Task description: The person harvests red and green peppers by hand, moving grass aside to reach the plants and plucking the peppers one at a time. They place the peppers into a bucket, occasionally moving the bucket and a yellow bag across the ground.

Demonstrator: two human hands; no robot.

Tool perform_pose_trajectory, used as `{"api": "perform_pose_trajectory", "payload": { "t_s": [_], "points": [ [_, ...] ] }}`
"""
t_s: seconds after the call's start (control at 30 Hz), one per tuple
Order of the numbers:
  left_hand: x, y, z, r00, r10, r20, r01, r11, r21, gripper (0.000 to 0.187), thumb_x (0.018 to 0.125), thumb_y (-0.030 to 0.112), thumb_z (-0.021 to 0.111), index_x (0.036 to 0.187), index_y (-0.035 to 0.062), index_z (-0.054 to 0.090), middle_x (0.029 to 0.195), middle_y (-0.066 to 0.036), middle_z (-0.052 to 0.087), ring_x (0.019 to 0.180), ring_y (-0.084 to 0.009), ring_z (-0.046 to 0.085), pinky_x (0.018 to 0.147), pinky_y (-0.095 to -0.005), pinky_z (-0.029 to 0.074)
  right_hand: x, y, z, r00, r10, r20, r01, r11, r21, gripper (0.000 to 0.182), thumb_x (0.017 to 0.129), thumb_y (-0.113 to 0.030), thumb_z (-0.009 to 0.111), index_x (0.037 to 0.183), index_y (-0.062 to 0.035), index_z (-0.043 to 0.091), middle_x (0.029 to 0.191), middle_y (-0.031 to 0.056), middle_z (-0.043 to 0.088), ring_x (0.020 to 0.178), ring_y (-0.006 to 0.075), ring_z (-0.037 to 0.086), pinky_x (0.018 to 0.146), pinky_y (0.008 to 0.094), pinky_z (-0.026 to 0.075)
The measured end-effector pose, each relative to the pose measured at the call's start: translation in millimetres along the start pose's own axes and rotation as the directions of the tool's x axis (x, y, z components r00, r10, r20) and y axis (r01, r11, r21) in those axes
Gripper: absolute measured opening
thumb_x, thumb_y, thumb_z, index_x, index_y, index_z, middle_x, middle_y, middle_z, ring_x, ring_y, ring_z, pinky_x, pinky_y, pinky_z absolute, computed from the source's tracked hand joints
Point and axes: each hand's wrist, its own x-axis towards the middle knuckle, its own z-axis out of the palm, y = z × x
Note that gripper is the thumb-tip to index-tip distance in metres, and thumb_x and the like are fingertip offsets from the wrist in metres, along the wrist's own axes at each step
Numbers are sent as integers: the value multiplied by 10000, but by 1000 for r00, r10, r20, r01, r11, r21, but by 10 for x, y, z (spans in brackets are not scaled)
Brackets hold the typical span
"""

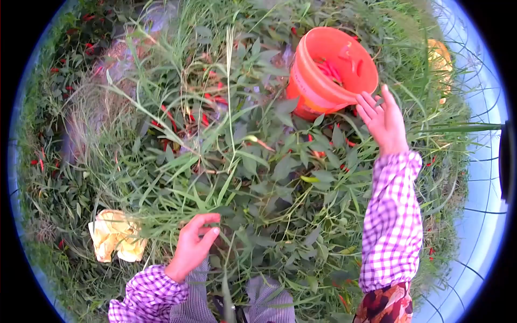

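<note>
My right hand (pixel 383 119) is beside the near right rim of a red bucket (pixel 312 81), palm up with its fingers spread. A small leaf lies against those fingers; nothing else shows in the hand. Several red peppers (pixel 329 71) lie inside the bucket, which leans among the plants. Low in the view, my left hand (pixel 196 243) is over green leaves, its thumb and forefinger curved and apart, with nothing visible between them. Red peppers (pixel 205 119) hang among the leaves ahead of the left hand.
A crumpled yellowish bag (pixel 116 236) lies in the grass at the lower left. Another yellow item (pixel 440 70) stands at the upper right. Tall grass blades (pixel 230 97) rise in the middle. My striped trouser legs (pixel 269 301) show at the bottom.
</note>
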Motion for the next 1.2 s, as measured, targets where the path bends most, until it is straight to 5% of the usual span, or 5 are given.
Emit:
{"api": "perform_pose_trajectory", "payload": {
  "t_s": [0.2,0.37,0.87,1.07,1.2],
  "points": [
    [-140,-34,370,863,342,372,-501,674,543,496,787,311,734,1197,69,596,1133,-122,634,1154,-311,567,964,-395,462,-913,1802,-715,884,172,435,268,575,-773,256,845,-302,687,862,-47,668,786,82,687,728,218,661,709,321,505],
    [-354,-834,448,735,-251,630,-574,264,775,666,744,355,739,1311,92,510,1419,-123,413,1399,-320,280,1089,-642,209,-1640,2949,-946,817,358,452,565,-341,-751,419,783,-360,690,1031,-24,659,1007,120,668,1016,282,614,894,421,453],
    [-28,-525,1124,757,199,623,-653,177,737,668,749,315,724,1331,84,492,1371,-125,464,1370,-312,336,1097,-616,205,-2023,2710,-1840,625,382,680,770,-164,-616,436,690,-169,726,1106,-114,607,1148,71,580,1179,242,500,994,479,338],
    [213,-1275,917,743,-465,481,-248,475,844,704,780,325,714,1387,118,423,1384,-118,446,1291,-338,403,1049,-534,343,-1972,2615,-2011,558,425,713,817,-130,-562,456,673,-88,683,1124,-108,614,1158,75,577,1195,251,494,1012,481,336],
    [-291,-1697,845,811,-277,516,-345,487,803,557,836,280,628,1334,96,458,1344,-122,461,1203,-317,477,981,-400,428,-1959,2667,-2042,551,466,692,816,-129,-563,466,694,-86,667,1156,-106,609,1198,77,567,1230,252,473,1024,485,327]
  ]
}}
